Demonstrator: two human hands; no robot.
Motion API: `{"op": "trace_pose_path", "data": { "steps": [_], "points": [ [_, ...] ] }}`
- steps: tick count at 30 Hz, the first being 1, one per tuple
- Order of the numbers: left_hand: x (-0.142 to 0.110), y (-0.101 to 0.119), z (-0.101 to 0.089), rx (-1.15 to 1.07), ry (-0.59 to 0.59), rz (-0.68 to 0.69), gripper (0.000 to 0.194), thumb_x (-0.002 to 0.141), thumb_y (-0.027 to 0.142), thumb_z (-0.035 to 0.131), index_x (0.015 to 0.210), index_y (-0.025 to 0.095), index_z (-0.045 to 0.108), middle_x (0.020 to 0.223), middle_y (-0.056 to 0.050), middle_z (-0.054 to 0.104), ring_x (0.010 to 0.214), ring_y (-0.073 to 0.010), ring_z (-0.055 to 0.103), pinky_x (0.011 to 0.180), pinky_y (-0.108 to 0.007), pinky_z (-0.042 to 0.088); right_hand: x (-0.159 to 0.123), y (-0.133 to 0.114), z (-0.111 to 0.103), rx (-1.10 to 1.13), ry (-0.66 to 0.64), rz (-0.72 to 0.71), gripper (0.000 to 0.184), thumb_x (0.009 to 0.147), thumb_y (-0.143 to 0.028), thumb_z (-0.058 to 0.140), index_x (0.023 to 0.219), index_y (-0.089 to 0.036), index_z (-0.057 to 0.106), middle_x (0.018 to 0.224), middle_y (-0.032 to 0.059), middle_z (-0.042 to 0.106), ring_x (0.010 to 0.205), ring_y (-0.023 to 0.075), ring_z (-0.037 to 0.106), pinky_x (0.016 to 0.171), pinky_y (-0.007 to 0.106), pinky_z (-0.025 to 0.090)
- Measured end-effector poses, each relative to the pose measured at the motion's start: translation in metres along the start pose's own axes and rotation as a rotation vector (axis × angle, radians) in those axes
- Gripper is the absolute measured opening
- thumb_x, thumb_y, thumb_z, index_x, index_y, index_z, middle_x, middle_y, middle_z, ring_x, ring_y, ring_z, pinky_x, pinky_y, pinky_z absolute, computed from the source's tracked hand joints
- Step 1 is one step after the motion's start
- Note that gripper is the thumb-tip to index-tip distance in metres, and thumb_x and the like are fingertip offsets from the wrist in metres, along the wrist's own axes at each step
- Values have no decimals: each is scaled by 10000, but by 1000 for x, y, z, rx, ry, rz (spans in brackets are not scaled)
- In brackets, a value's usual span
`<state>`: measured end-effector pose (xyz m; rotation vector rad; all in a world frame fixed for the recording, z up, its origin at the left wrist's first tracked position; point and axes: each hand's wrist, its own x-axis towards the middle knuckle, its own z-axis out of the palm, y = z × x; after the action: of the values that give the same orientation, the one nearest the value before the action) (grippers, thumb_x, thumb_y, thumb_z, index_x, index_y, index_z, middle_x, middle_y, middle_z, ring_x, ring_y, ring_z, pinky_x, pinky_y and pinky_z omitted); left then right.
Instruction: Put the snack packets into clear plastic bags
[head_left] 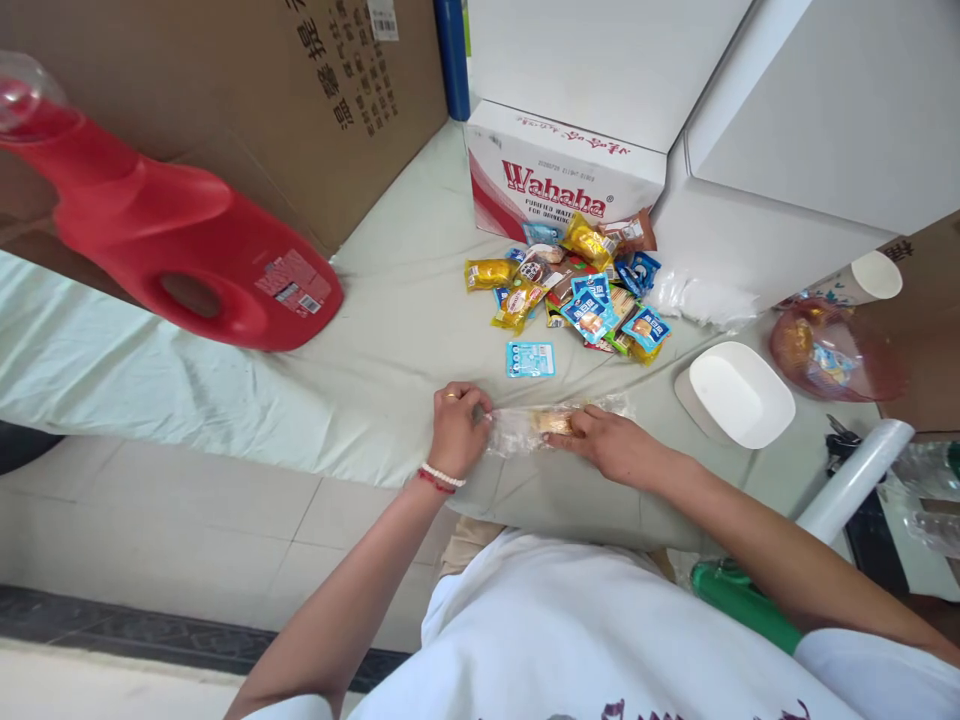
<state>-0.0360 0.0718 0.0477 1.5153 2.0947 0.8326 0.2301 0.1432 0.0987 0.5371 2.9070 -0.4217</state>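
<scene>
A clear plastic bag [514, 430] lies flat on the covered table between my hands. My left hand [457, 425], with a ring and a beaded bracelet, pinches the bag's left end. Inside or under the film, toward its right part, sits a small gold-wrapped snack [553, 422]. My right hand [600, 440] has its fingers closed on that snack's right side. Just beyond the bag lies a single light-blue snack packet [529, 359]. Farther back is a heap of mixed snack packets [589, 300] in yellow, blue and brown wrappers.
A large red detergent bottle [217, 250] stands at the left before a cardboard box [225, 110]. A Wahaba-style white and red carton [562, 180] backs the heap. At right are a white bowl [739, 395], a pink transparent bowl [832, 350] with packets, a paper cup [874, 278] and a plastic-film roll [855, 480].
</scene>
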Motion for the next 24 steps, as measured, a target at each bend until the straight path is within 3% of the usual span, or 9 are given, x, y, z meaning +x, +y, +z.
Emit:
{"op": "trace_pose_path", "data": {
  "steps": [4, 7, 9, 11, 14, 16, 19, 21, 24],
  "points": [
    [-18, 15, -13, -390, -179, -88, 148, 820, 341, 641, 772, 222, 567, 721, 8, 600, 667, -167, 579, 663, -298, 489, -8, 0, 23, 145, 89, 60, 566, 980, -92, 436, 1466, -353, 560, 1037, 70, 567, 928, 228, 502, 848, 329, 467],
    [-24, 49, 6, -605, -283, -133, 139, 887, 355, 589, 878, 217, 598, 719, 17, 648, 639, -154, 624, 636, -282, 510, -11, -3, 25, 294, 175, 98, 428, 992, -151, 459, 1337, -300, 665, 1063, 75, 581, 971, 224, 522, 881, 346, 485],
    [-23, 73, 27, -497, -296, -28, 140, 904, 238, 532, 945, 202, 661, 851, -31, 702, 775, -175, 671, 748, -317, 546, -18, -1, 25, 411, 233, 82, 332, 991, -206, 489, 1230, -259, 714, 1099, 87, 612, 1015, 231, 554, 914, 371, 498],
    [-23, 89, 45, -239, -274, 123, 229, 905, 154, 495, 984, 197, 706, 1001, -83, 697, 926, -208, 664, 837, -355, 544, -27, 5, 27, 513, 351, 166, 307, 1003, -245, 471, 1180, -244, 722, 1079, 87, 652, 1010, 232, 599, 915, 382, 515],
    [-25, 99, 59, 123, -242, 263, 278, 952, 164, 466, 1050, 214, 720, 1030, -123, 653, 1006, -269, 600, 819, -400, 528, -41, 20, 37, 390, 607, 588, 335, 989, -371, 518, 1241, -229, 687, 1073, 113, 655, 1025, 278, 611, 922, 447, 524],
    [-27, 99, 61, 239, -226, 280, 270, 970, 199, 465, 1047, 235, 722, 976, -131, 632, 1012, -303, 562, 826, -451, 508, -46, 29, 44, 211, 645, 780, 416, 904, -442, 645, 1239, -198, 684, 1204, 173, 609, 1157, 354, 546, 985, 535, 487],
    [-29, 98, 62, 284, -152, 264, 218, 945, 204, 518, 971, 260, 727, 1084, -143, 611, 1149, -352, 503, 937, -559, 450, -45, 33, 45, 182, 563, 764, 242, 890, -368, 650, 1048, -196, 716, 1327, 188, 560, 1239, 378, 497, 1011, 549, 470],
    [-28, 99, 65, 277, -116, 250, 210, 926, 184, 541, 991, 270, 721, 1221, -141, 568, 1233, -366, 469, 980, -583, 431, -38, 28, 36, 266, 569, 727, 167, 948, -315, 562, 986, -214, 690, 1213, 144, 614, 1110, 308, 586, 942, 462, 513],
    [-24, 96, 71, 185, -118, 220, 252, 918, 161, 529, 1103, 251, 676, 1268, -149, 519, 1190, -339, 513, 964, -548, 476, -19, 12, 18, 372, 542, 575, 191, 998, -264, 477, 1042, -228, 659, 1010, 80, 645, 937, 231, 632, 853, 350, 524]
  ]
}}
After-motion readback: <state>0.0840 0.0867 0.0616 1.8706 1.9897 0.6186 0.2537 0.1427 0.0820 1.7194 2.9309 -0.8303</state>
